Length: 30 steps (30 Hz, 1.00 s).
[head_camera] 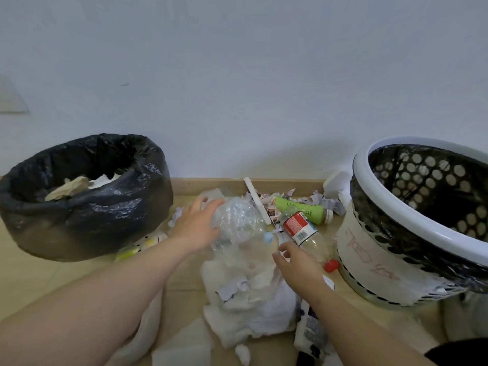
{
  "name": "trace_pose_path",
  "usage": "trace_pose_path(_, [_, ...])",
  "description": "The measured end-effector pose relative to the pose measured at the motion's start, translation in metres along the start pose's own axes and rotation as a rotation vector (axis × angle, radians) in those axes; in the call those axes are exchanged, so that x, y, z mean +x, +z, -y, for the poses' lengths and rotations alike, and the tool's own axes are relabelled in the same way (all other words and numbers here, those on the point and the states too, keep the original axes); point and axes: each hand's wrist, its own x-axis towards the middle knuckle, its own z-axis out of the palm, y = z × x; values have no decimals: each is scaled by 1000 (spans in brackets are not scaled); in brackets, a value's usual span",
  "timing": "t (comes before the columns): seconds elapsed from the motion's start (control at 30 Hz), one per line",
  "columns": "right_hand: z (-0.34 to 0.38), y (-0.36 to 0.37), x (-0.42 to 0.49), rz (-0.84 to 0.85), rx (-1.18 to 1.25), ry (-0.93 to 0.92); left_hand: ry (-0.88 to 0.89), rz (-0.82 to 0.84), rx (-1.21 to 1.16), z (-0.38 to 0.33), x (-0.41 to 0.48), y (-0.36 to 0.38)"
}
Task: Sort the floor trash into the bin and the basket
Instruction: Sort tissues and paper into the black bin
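On the floor (pixel 39 273), left hand (pixel 196 225) grips crushed bottle (pixel 239 220); right hand (pixel 299 264), fingers spread, touches labelled bottle (pixel 303 229).

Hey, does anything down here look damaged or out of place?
Yes. The clear bottle under the left hand is crushed out of shape, and torn paper scraps lie strewn on the floor by the basket.

1. A plain pale wall (pixel 237 75) is filling the upper half of what I am seeing.
2. A small dark mark (pixel 124 85) is showing on it, left of the middle.
3. A flat grey panel (pixel 10 97) is sitting on the wall at the far left, cut off by the edge.
4. A light wooden skirting strip (pixel 211 184) is running along the wall's foot.
5. A pale wood-toned floor (pixel 29 283) is stretching out beneath me.
6. A whitish blurred shape (pixel 459 320) is lying at the lower right; I am not making out what it is.
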Motion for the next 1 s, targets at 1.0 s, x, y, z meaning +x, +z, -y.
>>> trace_pose_path(1.0, [24,-12,-27,88,476,-105,-243,115,-893,-50,-23,15])
